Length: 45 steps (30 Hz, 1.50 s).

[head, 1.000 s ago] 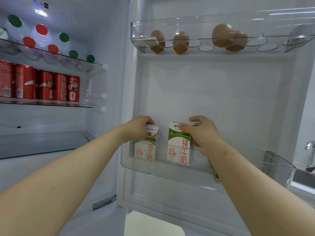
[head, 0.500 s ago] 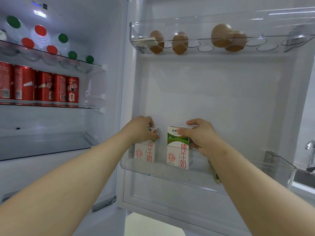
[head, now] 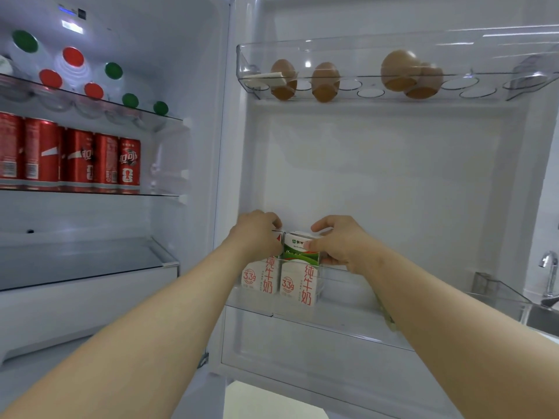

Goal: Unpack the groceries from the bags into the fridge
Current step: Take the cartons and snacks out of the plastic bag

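Cartons now touching side by side at door bin (head: 348, 320) left end, gap of a second ago closed. Left hand (head: 257, 234) clenched on left milk carton (head: 261, 278); right hand (head: 338, 241) grip grasping right milk carton (head: 299, 279) by its top. Both seated upright inside bin. Judged: placement nearly finished, release next.

A chrome faucet (head: 548, 275) stands at the far right edge, beyond the open door, above the corner of a steel sink (head: 544, 320). Pale floor (head: 272, 402) shows at the bottom, below the door.
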Tool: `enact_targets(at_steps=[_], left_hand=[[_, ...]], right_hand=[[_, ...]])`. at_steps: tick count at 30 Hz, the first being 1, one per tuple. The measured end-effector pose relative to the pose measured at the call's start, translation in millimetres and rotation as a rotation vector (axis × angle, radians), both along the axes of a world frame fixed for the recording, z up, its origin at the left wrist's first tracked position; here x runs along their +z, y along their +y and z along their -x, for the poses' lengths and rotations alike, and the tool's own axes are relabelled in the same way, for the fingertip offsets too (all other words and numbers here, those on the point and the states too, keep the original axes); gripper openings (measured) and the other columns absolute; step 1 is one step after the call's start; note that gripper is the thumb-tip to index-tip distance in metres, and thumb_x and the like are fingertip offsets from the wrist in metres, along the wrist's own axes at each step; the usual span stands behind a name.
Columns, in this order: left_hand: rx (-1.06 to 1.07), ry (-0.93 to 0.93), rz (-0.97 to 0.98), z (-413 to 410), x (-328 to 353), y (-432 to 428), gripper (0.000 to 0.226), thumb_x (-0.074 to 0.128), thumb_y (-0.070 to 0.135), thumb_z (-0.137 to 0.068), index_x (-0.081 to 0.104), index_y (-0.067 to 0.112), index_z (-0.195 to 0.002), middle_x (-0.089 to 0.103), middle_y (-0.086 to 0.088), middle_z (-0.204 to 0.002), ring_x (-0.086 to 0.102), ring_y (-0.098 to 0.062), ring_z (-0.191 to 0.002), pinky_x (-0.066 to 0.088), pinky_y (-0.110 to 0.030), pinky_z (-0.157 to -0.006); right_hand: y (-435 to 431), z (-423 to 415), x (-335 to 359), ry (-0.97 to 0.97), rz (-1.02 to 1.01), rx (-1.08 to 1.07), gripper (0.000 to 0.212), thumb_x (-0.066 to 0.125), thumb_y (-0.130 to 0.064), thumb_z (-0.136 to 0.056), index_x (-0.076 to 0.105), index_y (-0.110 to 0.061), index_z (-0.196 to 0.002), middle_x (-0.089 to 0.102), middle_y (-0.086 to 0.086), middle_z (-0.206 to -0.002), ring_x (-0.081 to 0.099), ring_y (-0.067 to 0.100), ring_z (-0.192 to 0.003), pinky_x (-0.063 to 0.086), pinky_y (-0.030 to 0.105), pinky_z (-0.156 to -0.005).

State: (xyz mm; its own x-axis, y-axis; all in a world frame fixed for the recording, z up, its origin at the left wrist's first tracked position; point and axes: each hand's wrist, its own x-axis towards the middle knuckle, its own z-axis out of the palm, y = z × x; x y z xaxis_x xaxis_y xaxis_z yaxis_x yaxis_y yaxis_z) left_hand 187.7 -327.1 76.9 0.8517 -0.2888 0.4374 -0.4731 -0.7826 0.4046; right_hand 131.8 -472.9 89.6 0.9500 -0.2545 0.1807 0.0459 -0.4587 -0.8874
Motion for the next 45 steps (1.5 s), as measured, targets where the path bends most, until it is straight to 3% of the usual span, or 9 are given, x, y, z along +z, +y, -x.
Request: enact_targets(at_steps=[4,7,12,17,24,32,38,41,45], left_hand=[[-0.007,0.000,-0.059,-3.1,0.5,-0.4,0.049,0.066,0.020,-0.082,0.049,0.028,-0.128,0.049,-0.006,-0.123,0.046,-0.027,-0.114,0.049,-0.042,-0.093],[-0.022,0.001,-0.069,-4.9,0.4,-1.1,0.048,0.066,0.021,-0.083,0.050,0.030,-0.127,0.048,-0.007,-0.123,0.045,-0.028,-0.115,0.048,-0.041,-0.094],[-0.019,-0.021,-0.100,-3.3,1.5,-1.0,0.045,0.065,0.022,-0.084,0.052,0.034,-0.125,0.052,-0.005,-0.118,0.042,-0.028,-0.116,0.044,-0.041,-0.097],[-0.072,-0.008,-0.048,-0.3,1.9,1.1,0.048,0.072,0.023,-0.076,0.056,0.031,-0.120,0.054,-0.005,-0.117,0.051,-0.029,-0.110,0.049,-0.044,-0.092],[-0.050,-0.071,-0.042,1.6,-0.5,-3.3,0.027,0.054,0.026,-0.092,0.057,0.026,-0.119,0.056,-0.005,-0.116,0.057,-0.026,-0.101,0.053,-0.042,-0.085],[-0.033,-0.079,-0.062,3.5,-2.9,-5.2,0.030,0.044,0.024,-0.094,0.054,0.027,-0.122,0.053,-0.004,-0.116,0.054,-0.023,-0.098,0.053,-0.035,-0.077],[0.029,-0.120,-0.027,11.5,-4.9,-3.5,0.032,0.049,0.032,-0.090,0.055,0.029,-0.121,0.051,-0.001,-0.125,0.044,-0.024,-0.115,0.044,-0.040,-0.094],[0.064,-0.225,0.025,19.7,-7.6,-2.4,0.033,0.050,0.033,-0.090,0.055,0.026,-0.122,0.047,-0.003,-0.128,0.035,-0.023,-0.122,0.035,-0.038,-0.096],[0.039,-0.222,0.244,37.3,-9.6,-6.1,0.026,0.053,0.023,-0.089,0.058,0.020,-0.115,0.045,-0.002,-0.114,0.042,-0.023,-0.115,0.043,-0.039,-0.094]], right_hand=[[-1.5,-7.2,-0.1,-0.020,0.111,0.017,0.027,0.071,-0.005,-0.080,0.056,-0.010,-0.102,0.058,0.013,-0.117,0.063,0.026,-0.095,0.058,0.035,-0.076],[-5.3,-5.9,-2.4,-0.031,0.310,0.047,0.039,0.070,-0.002,-0.079,0.055,-0.012,-0.114,0.057,0.010,-0.121,0.062,0.025,-0.100,0.056,0.037,-0.082],[2.8,-8.8,-3.7,-0.054,0.769,0.029,0.052,0.067,-0.004,-0.078,0.048,-0.017,-0.125,0.047,0.009,-0.125,0.055,0.024,-0.100,0.046,0.029,-0.071],[9.5,-12.1,-6.1,-0.091,0.915,-0.068,0.040,0.060,-0.005,-0.084,0.046,-0.016,-0.120,0.036,0.012,-0.120,0.049,0.025,-0.083,0.047,0.032,-0.070],[6.3,-14.0,-6.6,-0.086,0.895,-0.054,0.039,0.061,-0.006,-0.084,0.047,-0.018,-0.118,0.036,0.008,-0.116,0.056,0.026,-0.087,0.052,0.032,-0.069],[1.9,-14.0,-6.8,-0.065,0.818,-0.014,0.036,0.058,-0.005,-0.085,0.045,-0.021,-0.115,0.034,0.005,-0.109,0.059,0.028,-0.090,0.056,0.037,-0.073],[7.7,-1.2,-4.6,-0.061,0.926,-0.192,0.048,0.053,-0.050,-0.086,0.042,-0.021,-0.123,0.043,0.005,-0.120,0.053,0.026,-0.104,0.041,0.033,-0.072],[8.3,11.3,-4.8,-0.201,0.952,-0.289,0.044,0.045,-0.043,-0.091,0.041,-0.019,-0.128,0.048,0.007,-0.122,0.049,0.027,-0.108,0.037,0.033,-0.071],[2.3,34.0,-13.3,-0.323,0.997,-0.316,0.034,0.042,-0.035,-0.094,0.045,-0.017,-0.123,0.054,0.006,-0.117,0.051,0.026,-0.103,0.037,0.033,-0.073]])
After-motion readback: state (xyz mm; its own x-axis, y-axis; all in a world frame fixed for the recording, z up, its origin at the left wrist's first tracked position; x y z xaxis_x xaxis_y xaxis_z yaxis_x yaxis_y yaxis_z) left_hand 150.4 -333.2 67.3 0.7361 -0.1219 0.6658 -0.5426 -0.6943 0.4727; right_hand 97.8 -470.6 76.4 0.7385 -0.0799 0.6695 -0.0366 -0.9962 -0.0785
